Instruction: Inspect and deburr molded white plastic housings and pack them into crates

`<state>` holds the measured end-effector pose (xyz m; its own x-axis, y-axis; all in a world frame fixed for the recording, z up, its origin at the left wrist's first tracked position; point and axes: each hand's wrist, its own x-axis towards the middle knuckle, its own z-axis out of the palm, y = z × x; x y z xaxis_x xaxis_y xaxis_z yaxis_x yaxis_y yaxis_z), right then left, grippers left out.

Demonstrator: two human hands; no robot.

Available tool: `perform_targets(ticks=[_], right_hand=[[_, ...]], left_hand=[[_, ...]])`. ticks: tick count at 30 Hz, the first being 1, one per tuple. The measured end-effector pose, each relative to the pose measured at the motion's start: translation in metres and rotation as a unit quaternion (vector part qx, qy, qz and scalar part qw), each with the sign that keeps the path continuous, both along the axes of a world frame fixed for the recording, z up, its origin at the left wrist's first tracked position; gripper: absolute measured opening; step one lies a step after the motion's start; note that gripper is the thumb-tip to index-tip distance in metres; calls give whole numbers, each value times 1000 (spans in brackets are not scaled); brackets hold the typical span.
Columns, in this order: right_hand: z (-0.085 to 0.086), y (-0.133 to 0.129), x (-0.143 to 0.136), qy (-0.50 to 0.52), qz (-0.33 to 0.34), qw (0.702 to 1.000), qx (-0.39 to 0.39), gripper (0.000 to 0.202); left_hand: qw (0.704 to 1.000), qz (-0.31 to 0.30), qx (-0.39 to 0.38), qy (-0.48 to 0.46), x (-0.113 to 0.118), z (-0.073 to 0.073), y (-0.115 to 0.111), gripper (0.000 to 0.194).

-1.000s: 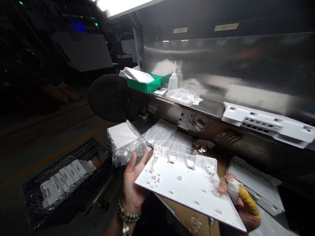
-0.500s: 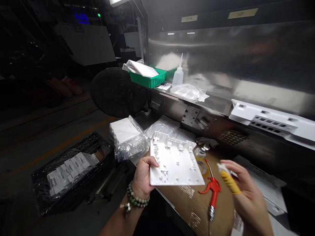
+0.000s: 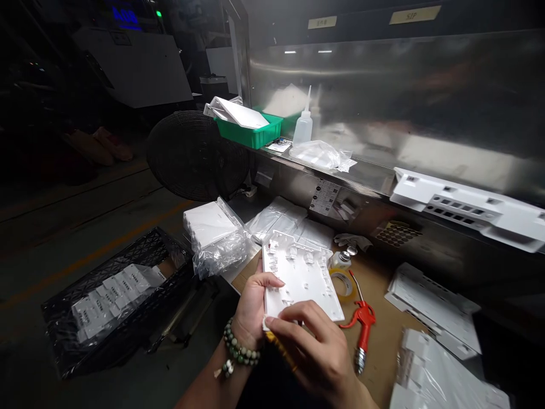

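Observation:
A white plastic panel (image 3: 304, 275), its inner side with clips and ribs facing up, is tilted in front of me. My left hand (image 3: 253, 301) grips its left edge, with the thumb lying over the inner face. At the panel's lower left corner is my right hand (image 3: 313, 341), its fingers closed on a yellow-wrapped tool (image 3: 279, 347) with a white end; the hand partly hides it. A red air gun (image 3: 364, 328) lies to the right of the panel, beside a roll of yellow tape (image 3: 343, 284) and a small bottle (image 3: 341, 259).
White panels lie at the right (image 3: 434, 309), some in plastic (image 3: 447, 375). A wrapped stack (image 3: 213, 224) sits at the left, above a black crate (image 3: 155, 241). The metal shelf (image 3: 366, 184) holds a green bin (image 3: 251, 136) and a squeeze bottle (image 3: 302, 129).
My right hand has moved left from beside the air gun to the panel's lower left corner, bringing the yellow-wrapped tool. The panel has turned slightly in my left hand.

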<state>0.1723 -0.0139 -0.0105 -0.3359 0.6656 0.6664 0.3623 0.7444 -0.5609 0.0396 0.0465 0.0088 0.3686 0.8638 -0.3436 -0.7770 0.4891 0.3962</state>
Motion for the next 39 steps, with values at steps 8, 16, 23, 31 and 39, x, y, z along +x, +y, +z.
perform_targets(ticks=[8, 16, 23, 31, 39], right_hand=[[3, -2, 4, -3, 13, 1000, -26, 30], [-2, -3, 26, -13, 7, 998, -55, 27], [-3, -6, 76, 60, -185, 977, -82, 25], [-15, -14, 106, 132, -317, 937, -61, 26], [-29, -5, 98, -60, -226, 972, 16, 36]], left_hand=[[999, 28, -7, 17, -4, -2, -3, 93], [998, -55, 10, -22, -23, -4, 3, 94], [987, -88, 130, -26, -49, 8, 8, 92], [966, -125, 199, -109, -70, 4, 6, 80], [963, -151, 182, -130, -83, -8, 3, 81]])
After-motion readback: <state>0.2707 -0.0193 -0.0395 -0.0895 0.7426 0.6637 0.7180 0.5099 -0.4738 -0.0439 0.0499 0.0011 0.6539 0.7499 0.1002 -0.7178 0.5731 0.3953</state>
